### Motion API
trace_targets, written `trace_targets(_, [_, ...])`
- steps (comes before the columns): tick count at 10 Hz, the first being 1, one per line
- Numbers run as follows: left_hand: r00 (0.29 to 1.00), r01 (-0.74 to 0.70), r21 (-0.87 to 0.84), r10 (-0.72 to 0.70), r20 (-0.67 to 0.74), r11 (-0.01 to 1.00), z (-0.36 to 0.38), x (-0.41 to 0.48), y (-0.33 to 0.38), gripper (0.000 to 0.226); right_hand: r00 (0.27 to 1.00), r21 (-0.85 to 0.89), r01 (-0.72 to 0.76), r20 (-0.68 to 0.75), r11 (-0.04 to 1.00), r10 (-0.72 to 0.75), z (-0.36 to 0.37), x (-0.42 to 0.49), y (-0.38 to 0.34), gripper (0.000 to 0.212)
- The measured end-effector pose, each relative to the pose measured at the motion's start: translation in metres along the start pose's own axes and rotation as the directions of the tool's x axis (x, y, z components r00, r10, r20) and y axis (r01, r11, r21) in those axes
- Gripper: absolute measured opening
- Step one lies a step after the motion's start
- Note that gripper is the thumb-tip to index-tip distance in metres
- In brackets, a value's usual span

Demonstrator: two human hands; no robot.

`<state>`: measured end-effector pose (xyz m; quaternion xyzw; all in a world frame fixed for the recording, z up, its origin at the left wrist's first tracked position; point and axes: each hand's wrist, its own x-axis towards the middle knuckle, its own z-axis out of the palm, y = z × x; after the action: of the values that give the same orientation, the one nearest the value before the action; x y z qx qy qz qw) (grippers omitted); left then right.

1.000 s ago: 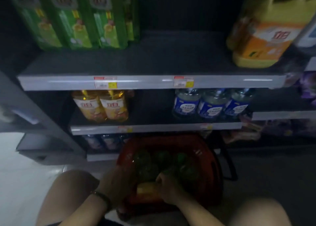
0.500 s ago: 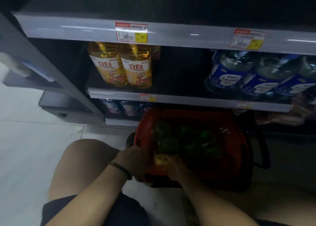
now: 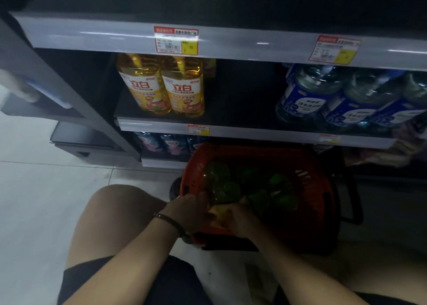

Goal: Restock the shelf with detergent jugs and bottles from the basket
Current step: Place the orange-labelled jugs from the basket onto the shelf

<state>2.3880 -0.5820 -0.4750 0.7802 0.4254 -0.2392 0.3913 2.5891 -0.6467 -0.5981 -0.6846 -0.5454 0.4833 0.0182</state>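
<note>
A red basket (image 3: 312, 173) stands on the floor in front of the shelving, with several green bottles (image 3: 280, 181) inside. At its near edge my right hand (image 3: 235, 220) grips a yellow bottle (image 3: 216, 210), most of which is hidden by the fingers. My left hand (image 3: 188, 212), with a dark wristband, curls over the basket's near-left rim, right beside the yellow bottle. Two yellow detergent bottles (image 3: 161, 85) stand at the left of the middle shelf (image 3: 254, 134), with a dark gap to their right.
Blue-labelled clear bottles (image 3: 323, 97) fill the right of the middle shelf. The upper shelf edge (image 3: 92, 35) carries price tags. Small bottles (image 3: 161, 143) sit on the lowest shelf behind the basket. The basket's black handle (image 3: 353, 203) hangs on its right. My bare knee (image 3: 115, 207) is left of it.
My view has tilted down and moved closer, so the top shelf has left the frame. Both hands stay at the basket's near edge, and the left hand has closed in on the yellow bottle.
</note>
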Motion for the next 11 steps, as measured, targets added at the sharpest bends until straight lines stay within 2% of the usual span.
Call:
trace_targets(1, [1.000,0.004,-0.166,-0.008,-0.024,0.986,0.013,0.022,-0.012,0.079,0.999,0.048,-0.006,-0.052,0.999,0.008,-0.026,-0.021,-0.013,0.044])
trace_targets(2, [0.992,-0.038,-0.145,0.020,-0.121,0.989,-0.002,0.005,0.010,0.084,0.997,-0.118,0.055,-0.054,0.992,-0.062,-0.055,-0.050,-0.032,0.046])
trace_targets(3, [0.974,-0.128,-0.140,0.099,-0.203,0.982,-0.003,-0.003,0.021,0.083,0.991,-0.157,0.100,-0.071,0.982,-0.113,-0.079,-0.083,-0.054,0.047])
trace_targets(4, [0.920,-0.264,-0.204,0.183,-0.347,0.943,-0.008,-0.029,0.041,0.078,0.974,-0.151,0.160,-0.135,0.975,-0.181,-0.108,-0.120,-0.080,0.045])
trace_targets(5, [0.817,-0.409,-0.243,0.235,-0.527,0.880,-0.015,-0.046,0.054,0.080,0.962,-0.180,0.177,-0.175,0.968,-0.209,-0.144,-0.153,-0.102,0.036])
trace_targets(7, [0.706,-0.509,-0.281,0.208,-0.676,0.814,-0.047,-0.068,0.103,0.086,0.910,-0.257,0.232,-0.285,0.938,-0.303,-0.223,-0.220,-0.136,0.024])
trace_targets(8, [0.639,-0.549,-0.277,0.183,-0.747,0.788,-0.074,-0.079,0.134,0.075,0.811,-0.089,0.348,-0.472,0.933,-0.347,-0.260,-0.244,-0.140,0.027])
trace_targets(9, [0.635,-0.602,-0.332,0.183,-0.751,0.726,-0.108,-0.090,0.165,0.073,0.659,0.150,0.528,-0.694,0.836,-0.291,-0.290,-0.269,-0.132,0.058])
trace_targets(10, [0.639,-0.653,-0.422,0.159,-0.753,0.629,-0.143,-0.102,0.196,0.068,0.610,0.258,0.596,-0.761,0.760,-0.220,-0.310,-0.284,-0.112,0.082])
trace_targets(11, [0.653,-0.678,-0.486,0.149,-0.743,0.552,-0.177,-0.110,0.226,0.060,0.632,0.281,0.595,-0.743,0.753,-0.221,-0.318,-0.285,-0.094,0.076])
